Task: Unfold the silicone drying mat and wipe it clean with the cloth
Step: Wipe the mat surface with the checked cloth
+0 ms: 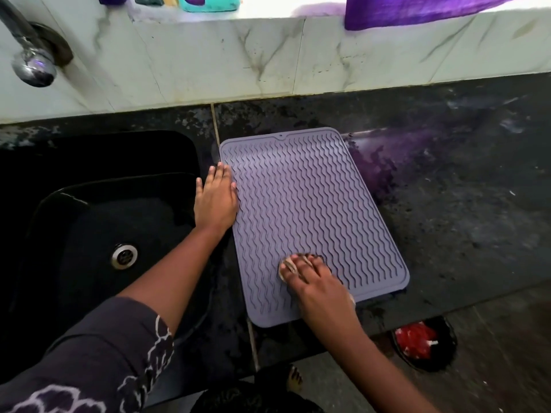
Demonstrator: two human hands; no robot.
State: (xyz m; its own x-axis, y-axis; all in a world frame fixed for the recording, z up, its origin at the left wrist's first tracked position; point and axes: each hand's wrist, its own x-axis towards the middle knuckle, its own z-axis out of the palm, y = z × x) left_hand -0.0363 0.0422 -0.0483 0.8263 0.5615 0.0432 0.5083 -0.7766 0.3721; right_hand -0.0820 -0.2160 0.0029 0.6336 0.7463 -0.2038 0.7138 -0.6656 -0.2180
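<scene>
A grey-lilac silicone drying mat (307,204) with wavy ridges lies fully unfolded and flat on the black counter. My left hand (216,199) rests flat, fingers together, on the mat's left edge beside the sink. My right hand (311,281) presses down on the mat's near part with a small pale cloth (283,271) bunched under its fingers; only the cloth's edges show.
A black sink (98,222) with a steel drain lies left of the mat, a chrome tap (32,64) above it. The dark stone counter (462,204) stretches right. Purple fabric (417,10) hangs from the ledge. A black dish with red pieces (423,344) sits on the floor below.
</scene>
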